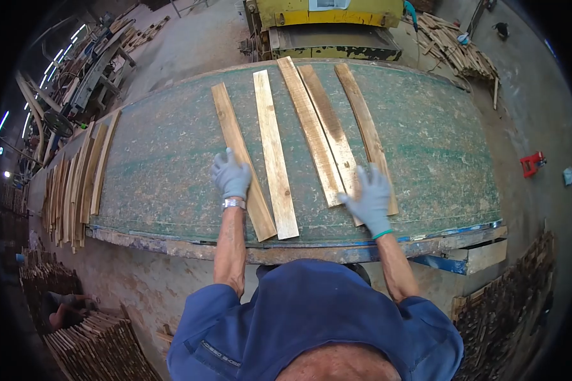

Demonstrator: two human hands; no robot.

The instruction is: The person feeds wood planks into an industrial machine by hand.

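Observation:
Wooden boards lie lengthwise across a worn green tabletop [171, 159]. My left hand [230, 176], in a grey glove, rests with fingers apart against the left edge of the leftmost board [258, 206]. Just right of that is a paler board [274, 159]. Two boards lie nearly side by side in the middle, a rough-sawn board [308, 130] and a partly darker board [328, 120]. My right hand [372, 200], also gloved, is spread over the lower ends of the darker board and the rightmost board [362, 117]. The glove hides part of both.
A row of narrow boards [86, 174] sits at the table's left end. Beyond the far edge stands a yellow machine [333, 25]. Piled wood [457, 47] lies at the far right, and stacked slats [102, 346] stand below left. A red tool [532, 164] is on the floor.

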